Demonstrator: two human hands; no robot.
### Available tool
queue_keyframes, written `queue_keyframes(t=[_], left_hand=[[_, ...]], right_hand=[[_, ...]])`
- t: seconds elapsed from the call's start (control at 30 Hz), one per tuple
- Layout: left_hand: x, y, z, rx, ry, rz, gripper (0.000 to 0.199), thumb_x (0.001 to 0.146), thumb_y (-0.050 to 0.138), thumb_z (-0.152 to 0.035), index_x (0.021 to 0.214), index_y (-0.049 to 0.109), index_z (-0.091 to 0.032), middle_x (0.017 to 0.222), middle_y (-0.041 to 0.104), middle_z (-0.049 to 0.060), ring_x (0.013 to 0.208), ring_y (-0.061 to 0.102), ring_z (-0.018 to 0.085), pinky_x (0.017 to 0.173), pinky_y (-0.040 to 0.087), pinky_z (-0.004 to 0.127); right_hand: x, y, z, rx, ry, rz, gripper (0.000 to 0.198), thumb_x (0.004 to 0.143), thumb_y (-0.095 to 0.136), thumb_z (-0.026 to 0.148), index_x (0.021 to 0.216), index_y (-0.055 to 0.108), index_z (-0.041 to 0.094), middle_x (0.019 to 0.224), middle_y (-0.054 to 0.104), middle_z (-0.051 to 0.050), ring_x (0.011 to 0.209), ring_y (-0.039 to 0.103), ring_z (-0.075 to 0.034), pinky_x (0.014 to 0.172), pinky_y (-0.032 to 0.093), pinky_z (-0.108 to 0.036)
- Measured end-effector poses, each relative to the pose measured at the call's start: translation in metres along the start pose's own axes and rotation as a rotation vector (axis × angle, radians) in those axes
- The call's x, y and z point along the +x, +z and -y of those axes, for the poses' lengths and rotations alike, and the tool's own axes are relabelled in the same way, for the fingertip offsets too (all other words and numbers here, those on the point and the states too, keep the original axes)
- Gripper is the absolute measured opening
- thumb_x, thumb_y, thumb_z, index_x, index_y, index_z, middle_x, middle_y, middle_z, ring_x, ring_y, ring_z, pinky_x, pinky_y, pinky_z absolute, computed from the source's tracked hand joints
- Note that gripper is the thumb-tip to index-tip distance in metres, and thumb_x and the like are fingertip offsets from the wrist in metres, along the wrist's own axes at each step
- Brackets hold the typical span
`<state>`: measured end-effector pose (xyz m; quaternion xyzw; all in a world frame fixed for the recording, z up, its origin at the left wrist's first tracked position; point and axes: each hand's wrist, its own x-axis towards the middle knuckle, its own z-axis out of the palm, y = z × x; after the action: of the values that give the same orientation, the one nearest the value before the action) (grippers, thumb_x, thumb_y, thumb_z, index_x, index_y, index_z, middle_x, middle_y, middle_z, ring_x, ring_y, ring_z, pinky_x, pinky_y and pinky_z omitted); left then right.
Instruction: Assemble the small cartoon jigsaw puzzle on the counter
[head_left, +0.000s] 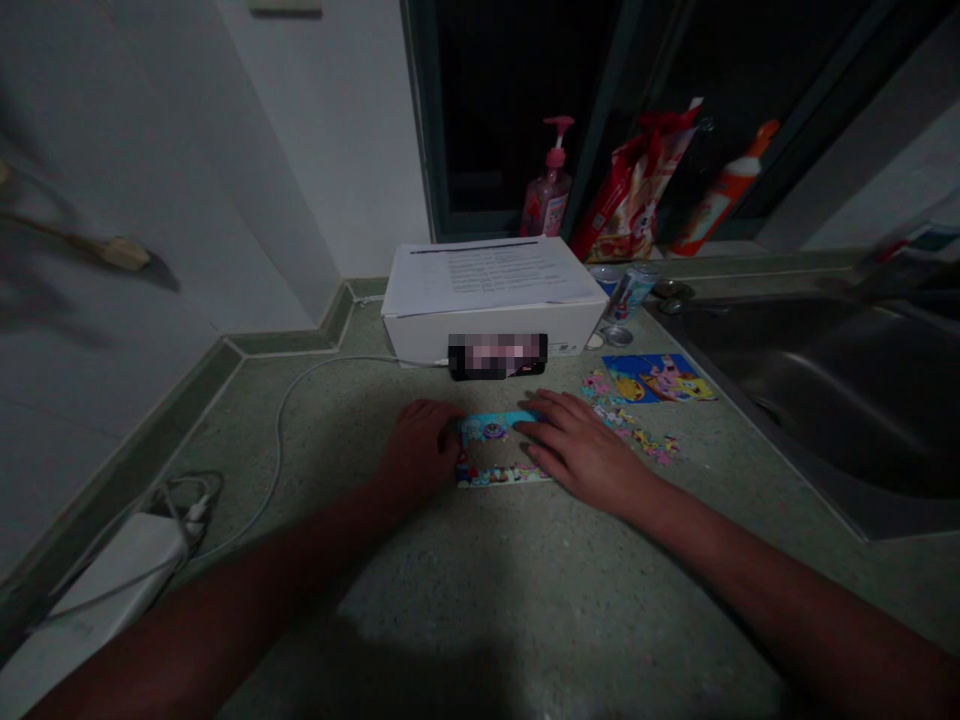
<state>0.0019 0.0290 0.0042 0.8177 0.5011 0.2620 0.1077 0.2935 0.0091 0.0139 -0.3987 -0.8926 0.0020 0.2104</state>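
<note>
A partly assembled jigsaw puzzle [491, 430] lies flat on the counter, its blue top strip and colourful bottom row joined round a bare middle. My left hand [420, 445] rests at the puzzle's left edge, fingers loosely bent and thumb apart, with no piece visible in it. Over the right side lies my right hand [589, 455], palm down with its fingers spread, hiding that edge. Just beyond it, loose puzzle pieces [652, 445] are scattered on the counter. A blue picture card with cartoon figures [660, 378] lies behind these pieces.
A phone [497, 357] with a white cable [279, 430] leans against a white box [487, 290]. To the right is a metal sink [825, 400]; at the left, a power strip [112, 570]. A can [631, 292], pump bottle [547, 200] and red bag [634, 190] stand behind.
</note>
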Motion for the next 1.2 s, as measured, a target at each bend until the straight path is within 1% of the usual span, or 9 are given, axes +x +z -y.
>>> queue_keyframes(t=[0.07, 0.13, 0.23, 0.3, 0.4, 0.53, 0.77, 1.0, 1.2], left_hand=[[-0.002, -0.001, 0.0, 0.004, 0.053, -0.023, 0.038, 0.086, 0.061, -0.003, 0.116, 0.074, -0.024, 0.113, 0.08, 0.008, 0.111, 0.071, 0.03, 0.106, 0.057, 0.053], [-0.004, -0.002, -0.002, 0.0, 0.149, -0.041, 0.035, 0.089, 0.059, -0.004, 0.114, 0.074, -0.022, 0.111, 0.08, 0.007, 0.109, 0.07, 0.029, 0.105, 0.057, 0.051], [-0.009, -0.004, -0.009, -0.013, 0.347, -0.022, 0.026, 0.092, 0.061, -0.008, 0.11, 0.073, -0.023, 0.104, 0.08, 0.006, 0.104, 0.069, 0.026, 0.105, 0.055, 0.048], [-0.012, -0.005, -0.014, -0.02, 0.478, 0.027, 0.018, 0.098, 0.061, -0.014, 0.108, 0.073, -0.023, 0.105, 0.081, 0.005, 0.101, 0.07, 0.024, 0.104, 0.054, 0.045], [-0.014, -0.005, -0.02, -0.016, 0.577, 0.033, 0.01, 0.104, 0.062, -0.025, 0.105, 0.072, -0.023, 0.101, 0.08, 0.004, 0.097, 0.07, 0.023, 0.105, 0.052, 0.045], [-0.013, -0.004, -0.02, -0.033, 0.611, 0.034, 0.013, 0.107, 0.063, -0.032, 0.109, 0.072, -0.024, 0.1, 0.08, 0.003, 0.096, 0.07, 0.023, 0.103, 0.052, 0.043], [-0.014, 0.001, -0.016, -0.028, 0.654, 0.021, 0.01, 0.107, 0.064, -0.029, 0.11, 0.072, -0.025, 0.101, 0.08, 0.0, 0.096, 0.07, 0.022, 0.104, 0.052, 0.043], [-0.015, 0.003, -0.015, -0.033, 0.643, 0.04, 0.01, 0.107, 0.064, -0.027, 0.111, 0.073, -0.025, 0.099, 0.079, 0.001, 0.097, 0.071, 0.022, 0.105, 0.052, 0.043], [-0.015, -0.003, -0.018, -0.014, 0.604, 0.113, 0.013, 0.107, 0.061, -0.026, 0.111, 0.074, -0.026, 0.102, 0.08, 0.001, 0.099, 0.072, 0.022, 0.105, 0.055, 0.044]], right_hand=[[-0.001, -0.005, -0.001, 0.001, -0.016, 0.004, 0.026, 0.108, 0.064, 0.024, 0.129, 0.079, 0.021, 0.145, 0.073, -0.016, 0.147, 0.059, -0.036, 0.122, 0.05, -0.064], [-0.001, -0.01, -0.001, 0.021, -0.047, 0.017, 0.024, 0.108, 0.063, 0.023, 0.124, 0.08, 0.022, 0.139, 0.076, -0.014, 0.144, 0.061, -0.035, 0.12, 0.051, -0.061], [-0.001, -0.018, 0.002, 0.092, -0.087, 0.053, 0.018, 0.109, 0.065, 0.026, 0.117, 0.08, 0.024, 0.123, 0.079, -0.01, 0.131, 0.068, -0.031, 0.112, 0.056, -0.054], [-0.001, -0.019, 0.005, 0.137, -0.095, 0.083, 0.015, 0.109, 0.067, 0.029, 0.111, 0.08, 0.023, 0.113, 0.079, -0.009, 0.12, 0.071, -0.029, 0.107, 0.057, -0.05], [-0.002, -0.017, 0.01, 0.154, -0.092, 0.119, 0.012, 0.106, 0.07, 0.029, 0.105, 0.08, 0.023, 0.105, 0.077, -0.008, 0.11, 0.071, -0.028, 0.103, 0.056, -0.048], [-0.002, -0.012, 0.014, 0.145, -0.087, 0.136, 0.008, 0.102, 0.074, 0.026, 0.106, 0.079, 0.022, 0.106, 0.076, -0.008, 0.109, 0.069, -0.029, 0.1, 0.055, -0.047], [-0.002, -0.012, 0.016, 0.158, -0.081, 0.133, 0.006, 0.102, 0.074, 0.025, 0.105, 0.078, 0.022, 0.105, 0.076, -0.008, 0.107, 0.069, -0.028, 0.097, 0.054, -0.045], [-0.001, -0.014, 0.018, 0.165, -0.083, 0.136, 0.006, 0.103, 0.073, 0.025, 0.105, 0.077, 0.022, 0.106, 0.077, -0.008, 0.108, 0.07, -0.029, 0.097, 0.056, -0.047], [0.0, -0.016, 0.019, 0.142, -0.089, 0.127, 0.006, 0.101, 0.073, 0.023, 0.105, 0.077, 0.023, 0.105, 0.077, -0.008, 0.107, 0.071, -0.029, 0.096, 0.057, -0.046]])
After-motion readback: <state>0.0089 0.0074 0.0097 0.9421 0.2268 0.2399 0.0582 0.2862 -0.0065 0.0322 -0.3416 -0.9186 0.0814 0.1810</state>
